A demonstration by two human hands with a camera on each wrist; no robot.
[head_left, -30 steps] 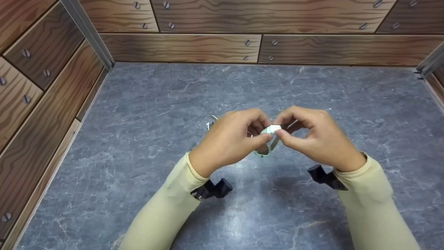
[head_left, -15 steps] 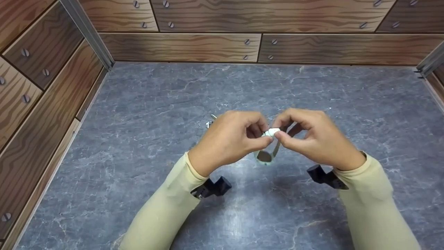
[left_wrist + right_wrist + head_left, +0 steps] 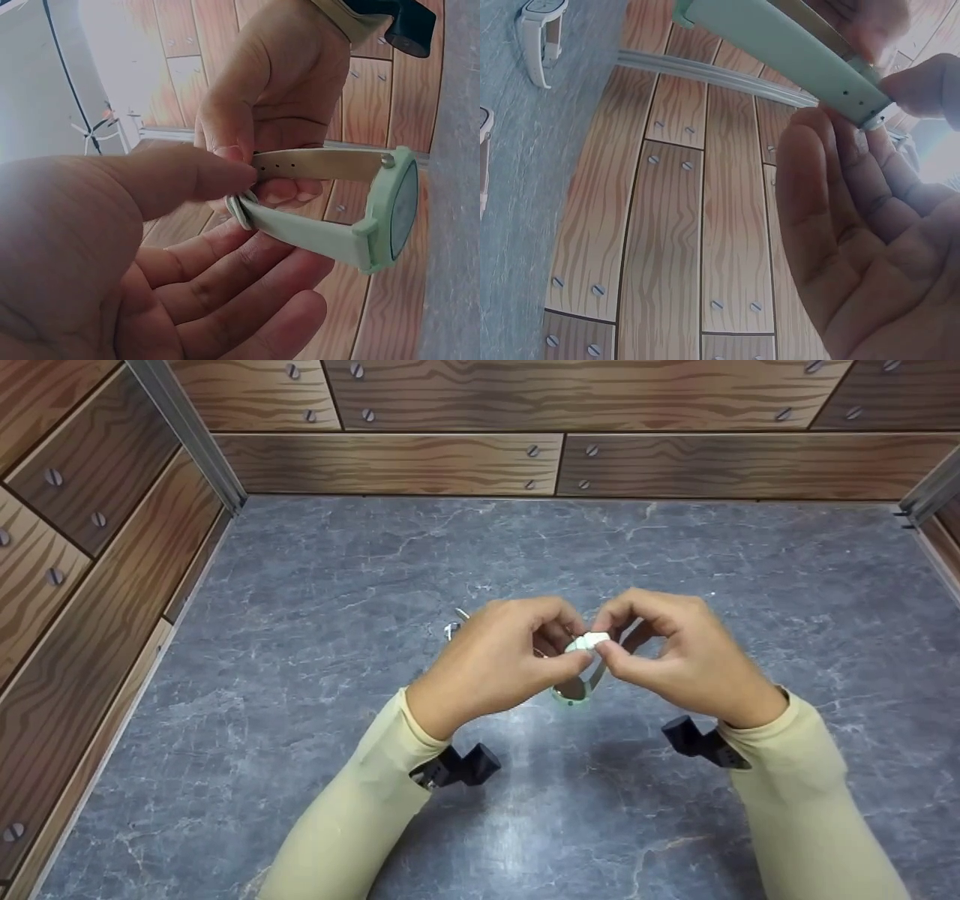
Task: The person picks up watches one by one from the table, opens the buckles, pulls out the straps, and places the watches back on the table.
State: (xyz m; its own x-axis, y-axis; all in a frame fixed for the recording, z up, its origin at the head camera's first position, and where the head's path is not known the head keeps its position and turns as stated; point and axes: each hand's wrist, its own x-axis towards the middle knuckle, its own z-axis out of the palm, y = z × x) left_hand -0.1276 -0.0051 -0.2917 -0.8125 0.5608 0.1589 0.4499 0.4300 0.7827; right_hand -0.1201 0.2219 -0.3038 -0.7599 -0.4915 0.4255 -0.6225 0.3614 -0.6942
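Note:
Between both hands hangs a pale green wristwatch (image 3: 571, 701), its case turned away from the fingers and its strap bent into a loop. My left hand (image 3: 502, 656) pinches the strap near the buckle and keeper loops (image 3: 240, 208), as the left wrist view shows. With thumb and index finger, my right hand (image 3: 675, 652) pinches the strap end; a strap with small holes (image 3: 780, 56) shows up close in the right wrist view. The two strap ends meet at the fingertips. Fingers partly hide the buckle, so I cannot tell whether it is fastened.
Two other pale wristwatches, one farther off (image 3: 534, 37) and one at the frame's edge (image 3: 484, 150), lie on the grey marbled table (image 3: 337, 585). Behind my left hand a bit of a watch (image 3: 451, 631) peeks out. Wood-patterned walls (image 3: 390, 465) enclose the table.
The watch case swung down slightly, then back up a little. Both hands shifted only slightly and kept their pinch on the strap.

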